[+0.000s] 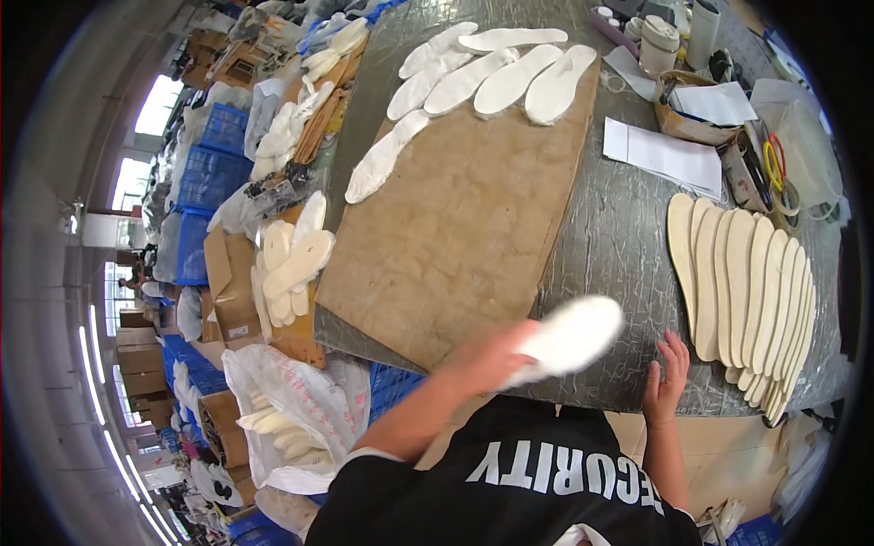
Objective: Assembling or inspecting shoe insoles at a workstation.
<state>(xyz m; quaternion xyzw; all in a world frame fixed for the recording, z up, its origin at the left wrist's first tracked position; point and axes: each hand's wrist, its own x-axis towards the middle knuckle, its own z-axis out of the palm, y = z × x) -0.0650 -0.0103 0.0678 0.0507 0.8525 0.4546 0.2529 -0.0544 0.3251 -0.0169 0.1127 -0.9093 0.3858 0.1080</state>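
A white insole (583, 335), smeared by motion, is gripped at one end by my left hand (487, 357) above the table's near edge. My right hand (667, 378) rests close to that edge with its fingers apart and nothing in them. To its right, a fanned row of cream insoles (736, 282) overlaps on the grey tabletop. Beyond my left hand lies a brown cardboard sheet (455, 227). Several white insoles (471, 80) are spread along its far end, and another white insole (387, 156) lies at its left edge.
At the far right stand a small box (696, 114) of odds and ends, a white jar (659, 45) and white paper sheets (663, 155). Left of the table are a pile of insoles (293, 264), a plastic bag (319, 396) holding insoles, and blue crates (214, 173).
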